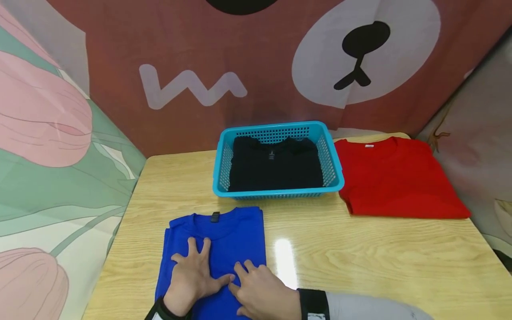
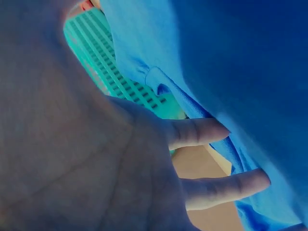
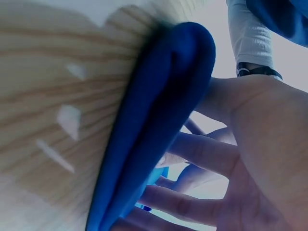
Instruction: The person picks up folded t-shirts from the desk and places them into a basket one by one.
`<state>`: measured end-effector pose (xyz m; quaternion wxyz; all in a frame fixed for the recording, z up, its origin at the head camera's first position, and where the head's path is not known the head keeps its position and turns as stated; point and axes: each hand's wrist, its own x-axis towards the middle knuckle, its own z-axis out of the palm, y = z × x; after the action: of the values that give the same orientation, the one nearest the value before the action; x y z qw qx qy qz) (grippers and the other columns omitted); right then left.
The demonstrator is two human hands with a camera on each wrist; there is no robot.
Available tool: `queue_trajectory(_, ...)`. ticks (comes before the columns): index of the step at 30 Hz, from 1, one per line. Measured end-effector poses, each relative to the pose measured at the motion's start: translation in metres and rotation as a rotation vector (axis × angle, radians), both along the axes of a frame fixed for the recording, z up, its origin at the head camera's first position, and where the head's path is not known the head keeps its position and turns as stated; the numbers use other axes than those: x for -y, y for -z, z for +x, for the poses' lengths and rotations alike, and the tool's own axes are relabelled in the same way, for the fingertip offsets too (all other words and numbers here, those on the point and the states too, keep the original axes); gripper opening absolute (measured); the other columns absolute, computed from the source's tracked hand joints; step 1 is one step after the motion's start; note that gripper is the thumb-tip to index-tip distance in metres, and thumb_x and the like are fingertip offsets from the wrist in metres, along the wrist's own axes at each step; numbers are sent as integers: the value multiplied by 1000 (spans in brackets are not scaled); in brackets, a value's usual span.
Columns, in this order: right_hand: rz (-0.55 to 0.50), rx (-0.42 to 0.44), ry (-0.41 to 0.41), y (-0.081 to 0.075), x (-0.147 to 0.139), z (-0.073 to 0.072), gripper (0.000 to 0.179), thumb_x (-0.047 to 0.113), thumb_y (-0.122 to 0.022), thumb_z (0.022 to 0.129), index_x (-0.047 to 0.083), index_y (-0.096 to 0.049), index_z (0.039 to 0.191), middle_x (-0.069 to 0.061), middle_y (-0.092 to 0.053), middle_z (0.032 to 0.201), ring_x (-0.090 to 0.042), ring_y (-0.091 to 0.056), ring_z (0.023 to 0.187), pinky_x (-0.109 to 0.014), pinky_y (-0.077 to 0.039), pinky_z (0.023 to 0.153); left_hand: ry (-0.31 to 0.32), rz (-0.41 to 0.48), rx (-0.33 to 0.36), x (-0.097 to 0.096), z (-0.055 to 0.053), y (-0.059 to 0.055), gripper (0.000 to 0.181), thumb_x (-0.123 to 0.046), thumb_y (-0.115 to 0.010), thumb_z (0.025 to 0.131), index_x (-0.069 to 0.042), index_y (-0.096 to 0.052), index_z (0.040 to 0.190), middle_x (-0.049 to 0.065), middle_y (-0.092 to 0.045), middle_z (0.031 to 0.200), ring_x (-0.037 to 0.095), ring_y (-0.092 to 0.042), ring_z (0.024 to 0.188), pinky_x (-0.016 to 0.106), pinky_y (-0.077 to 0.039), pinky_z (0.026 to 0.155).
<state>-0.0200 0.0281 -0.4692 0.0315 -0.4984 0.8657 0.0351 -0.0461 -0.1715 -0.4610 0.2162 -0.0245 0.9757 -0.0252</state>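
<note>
A folded blue T-shirt (image 1: 224, 240) lies on the wooden table in the head view, its collar and dark neck label pointing away from me. My left hand (image 1: 192, 273) rests on its front with the fingers spread and the thumb stretched toward the right. Just beside that thumb, my right hand (image 1: 266, 291) touches the shirt near its right side, fingers extended. The left wrist view shows fingertips on the blue fabric (image 2: 250, 72). From the right wrist, the rounded folded edge of the blue T-shirt (image 3: 192, 48) appears beside the fingers.
Behind the blue shirt stands a turquoise basket (image 1: 278, 193) with a folded black shirt (image 1: 276, 171) inside. To its right lies a folded red shirt (image 1: 400, 182). A brown curtain (image 1: 260, 53) with a cartoon face hangs behind the wooden table (image 1: 360, 258).
</note>
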Motion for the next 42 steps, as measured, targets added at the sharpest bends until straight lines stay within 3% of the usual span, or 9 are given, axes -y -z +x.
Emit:
queue_trajectory(5,-6,37,24,-2,-15,3,56,69,-53,89,34,-62,131,-1,-62,135,-20,-66,113,-31,-62,73,55,-26,-39,-15,5,1,124,-96,-54,58,-14,-39,150,33,-32,151,74,-43,109,67,-55,72)
queue_trajectory(13,5,123,84,-4,-32,1,59,70,-55,87,34,-60,134,1,-61,138,-23,-65,116,-36,-62,76,109,-48,-118,-32,8,4,120,-98,-49,60,-17,-41,149,29,-36,150,71,-48,108,63,-56,67)
queue_trajectory(20,-10,138,123,-4,-48,0,59,72,-57,85,35,-62,131,0,-61,137,-25,-65,115,-38,-62,77,140,-53,-145,-46,8,9,117,-97,-48,62,-19,-42,148,26,-39,149,67,-50,109,59,-58,67)
queue_trajectory(25,-16,136,128,-7,-61,-3,56,69,-62,84,34,-64,128,-1,-61,136,-25,-64,112,-39,-61,76,182,-23,-167,-54,7,6,113,-95,-50,64,-19,-43,148,24,-41,148,63,-52,108,58,-58,68)
queue_trajectory(29,12,195,162,-10,-70,-6,57,69,-64,83,35,-63,129,-2,-59,139,-27,-62,115,-43,-61,78,226,-17,-148,-60,6,3,112,-94,-51,65,-20,-42,149,22,-42,149,60,-53,109,57,-58,69)
queue_trajectory(34,55,311,240,-15,-82,-8,66,69,-66,80,35,-57,135,-3,-54,144,-31,-59,121,-51,-58,87,283,-13,-83,-73,5,0,116,-95,-51,62,-21,-39,151,20,-41,150,57,-53,113,60,-56,80)
queue_trajectory(42,82,372,353,-20,-108,-18,71,68,-73,75,35,-57,136,-6,-54,144,-37,-58,123,-59,-54,91,374,15,-73,-94,2,-2,116,-96,-53,60,-25,-37,151,19,-42,148,54,-54,114,58,-57,81)
